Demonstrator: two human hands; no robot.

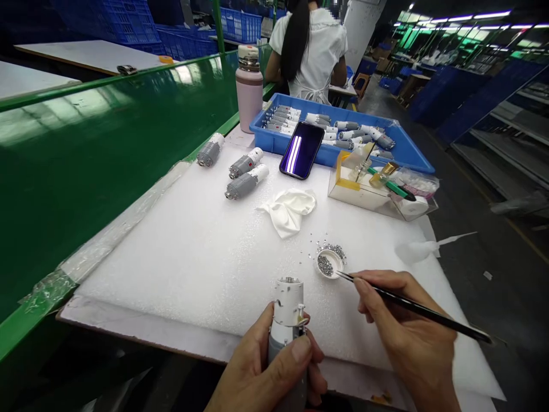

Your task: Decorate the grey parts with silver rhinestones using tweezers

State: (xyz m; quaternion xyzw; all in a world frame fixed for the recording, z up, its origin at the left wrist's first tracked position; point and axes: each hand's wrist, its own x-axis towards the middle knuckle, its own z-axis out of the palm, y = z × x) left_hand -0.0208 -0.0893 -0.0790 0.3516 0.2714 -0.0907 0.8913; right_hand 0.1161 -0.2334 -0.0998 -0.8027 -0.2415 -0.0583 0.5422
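**Left hand:** the left hand (261, 366) is closed in a firm grip around a grey-and-white cylindrical unit (287, 320), fingers wrapped across its grey lower body.
**Held unit position:** upright, white end up, just above the near edge of the foam.
**Right hand:** the right hand (407, 337) holds a slim black pick with a metal tip (412, 303) in a narrow pen grip.
**Tip position:** just beside a small round white dish (329, 262) of tiny silver beads (325, 265); contact cannot be confirmed.
**Work surface:** a white foam sheet (193, 269) carries the dish, with loose beads scattered beside it.
**Other units:** three similar grey-and-white cylinders (246, 181) lie on the foam, well apart from both hands.
**Beyond:** a blue plastic tray (343, 111) holds more cylinders; a black smartphone (301, 150) rests against it.
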